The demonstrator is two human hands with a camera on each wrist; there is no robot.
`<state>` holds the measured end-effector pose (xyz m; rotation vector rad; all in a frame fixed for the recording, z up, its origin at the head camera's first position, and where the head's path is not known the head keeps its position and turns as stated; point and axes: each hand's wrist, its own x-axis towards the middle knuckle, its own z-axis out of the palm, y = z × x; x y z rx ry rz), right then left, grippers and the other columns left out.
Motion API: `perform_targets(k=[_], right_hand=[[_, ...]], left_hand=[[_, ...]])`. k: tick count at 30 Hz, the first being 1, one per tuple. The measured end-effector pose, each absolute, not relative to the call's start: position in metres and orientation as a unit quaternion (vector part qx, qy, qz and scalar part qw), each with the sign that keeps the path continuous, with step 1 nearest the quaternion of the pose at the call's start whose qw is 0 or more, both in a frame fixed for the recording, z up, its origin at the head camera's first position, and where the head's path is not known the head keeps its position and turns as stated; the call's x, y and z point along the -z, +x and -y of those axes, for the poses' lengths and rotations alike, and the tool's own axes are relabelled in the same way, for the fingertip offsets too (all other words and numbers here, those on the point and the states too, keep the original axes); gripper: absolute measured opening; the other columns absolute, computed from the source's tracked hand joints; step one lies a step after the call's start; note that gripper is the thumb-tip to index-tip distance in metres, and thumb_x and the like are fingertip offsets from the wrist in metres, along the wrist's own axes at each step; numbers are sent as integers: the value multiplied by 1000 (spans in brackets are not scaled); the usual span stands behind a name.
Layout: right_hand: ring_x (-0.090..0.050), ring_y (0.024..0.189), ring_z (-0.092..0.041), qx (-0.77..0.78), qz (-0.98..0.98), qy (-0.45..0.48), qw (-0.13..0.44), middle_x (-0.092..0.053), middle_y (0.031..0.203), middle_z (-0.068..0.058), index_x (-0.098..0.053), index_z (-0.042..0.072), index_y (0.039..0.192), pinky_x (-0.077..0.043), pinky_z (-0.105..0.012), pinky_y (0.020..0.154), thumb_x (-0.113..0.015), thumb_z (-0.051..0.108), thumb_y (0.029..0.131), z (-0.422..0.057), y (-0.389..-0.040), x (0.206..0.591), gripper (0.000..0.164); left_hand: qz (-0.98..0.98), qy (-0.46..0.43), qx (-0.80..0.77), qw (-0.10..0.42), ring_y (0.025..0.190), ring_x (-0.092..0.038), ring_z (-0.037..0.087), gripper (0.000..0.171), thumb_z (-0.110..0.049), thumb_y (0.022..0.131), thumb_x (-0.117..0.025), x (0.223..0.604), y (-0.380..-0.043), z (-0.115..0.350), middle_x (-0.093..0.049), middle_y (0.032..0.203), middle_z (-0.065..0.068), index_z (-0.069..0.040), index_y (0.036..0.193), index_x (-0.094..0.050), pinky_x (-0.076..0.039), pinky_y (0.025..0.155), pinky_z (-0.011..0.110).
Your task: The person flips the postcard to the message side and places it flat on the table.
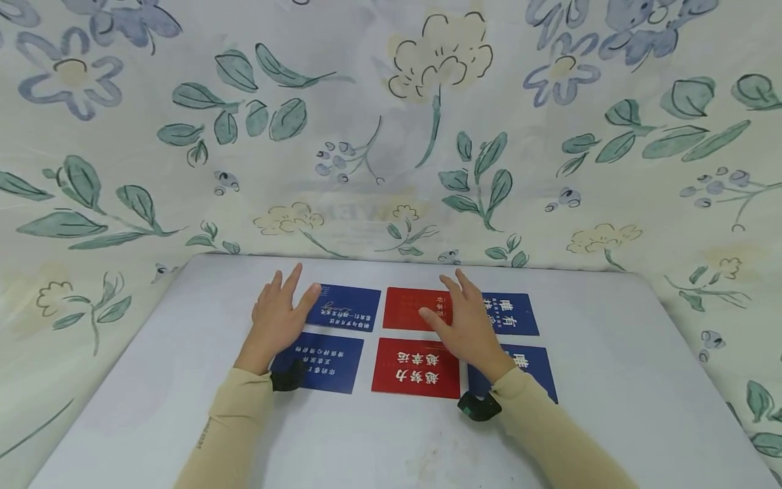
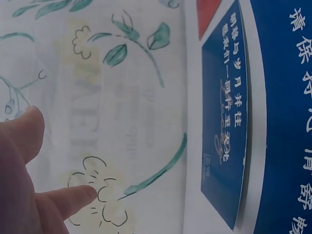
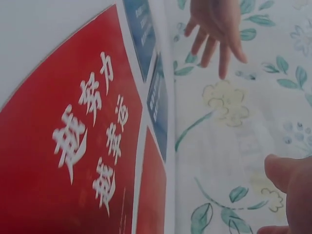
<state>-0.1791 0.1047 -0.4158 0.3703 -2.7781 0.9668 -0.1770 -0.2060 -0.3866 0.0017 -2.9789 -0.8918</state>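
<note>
My left hand (image 1: 277, 319), fingers spread and holding nothing, is raised at the left side of the back-left blue card (image 1: 348, 309). Below its wrist lies the front-left blue card (image 1: 332, 363). My right hand (image 1: 467, 326) is also raised with spread fingers, partly covering the back-middle red card (image 1: 406, 309) and the back-right blue card (image 1: 518, 316). Near that wrist are the front-middle red card (image 1: 415, 370) and the front-right blue card (image 1: 537, 373), the latter partly hidden by the forearm. White lettering runs across the cards. The right wrist view also catches the left hand (image 3: 214, 31) in the air.
The cards lie flat in two rows on a white table (image 1: 153, 380). Behind the table's back edge hangs a floral cloth (image 1: 379, 136), which also shows at both sides. Dark straps with small devices sit on both wrists.
</note>
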Motion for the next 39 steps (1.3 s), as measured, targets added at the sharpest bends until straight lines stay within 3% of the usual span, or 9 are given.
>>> perform_targets(k=[16, 24, 39], right_hand=[[-24, 136, -30, -354, 925, 127, 58, -24, 150, -11, -34, 13, 142, -40, -51, 96, -63, 41, 84, -65, -180, 412, 71], [-23, 135, -28, -386, 914, 124, 29, -27, 148, -9, -33, 14, 142, -39, -53, 96, -63, 39, 84, -43, -179, 414, 70], [-37, 128, -26, -426, 897, 113, -25, -40, 140, -8, -33, 12, 143, -40, -49, 97, -63, 37, 85, -12, -181, 426, 70]], left_hand=[[959, 20, 282, 17, 132, -9, 55, 76, -58, 94, -26, 398, -185, 207, -8, 148, 32, -5, 148, -15, -8, 100, 69], [960, 35, 278, 2, 131, -10, 55, 76, -57, 94, -25, 401, -186, 206, -8, 148, 32, -5, 148, -14, -11, 98, 71], [959, 45, 279, -26, 129, -13, 58, 80, -60, 93, -23, 412, -185, 206, -12, 147, 33, -3, 147, -14, -12, 95, 74]])
